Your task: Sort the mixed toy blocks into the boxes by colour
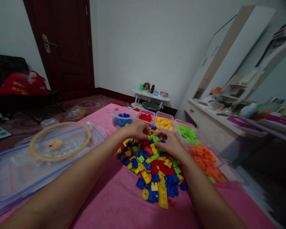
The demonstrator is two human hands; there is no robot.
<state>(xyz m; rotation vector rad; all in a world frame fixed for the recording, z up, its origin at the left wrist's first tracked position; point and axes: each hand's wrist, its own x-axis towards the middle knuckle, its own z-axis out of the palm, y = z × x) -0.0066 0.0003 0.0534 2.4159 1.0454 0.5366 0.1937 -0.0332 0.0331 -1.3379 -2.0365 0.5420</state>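
Pink cloth bears heaped bricks; left hand and right hand pinch green pieces.

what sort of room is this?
Probably a bedroom in a home: there's a dark panelled door with a lever handle, a white dressing table and toy building bricks heaped on pink cloth.

Left hand and right hand close together, fingertips on green piece above mixed pile on pink cloth. Beyond: blue bricks in round tub, red bricks, yellow bricks. Right: green bricks, orange bricks. Left: yellow-rimmed lid over blue-edged lid. Background: dark door, low white stand.
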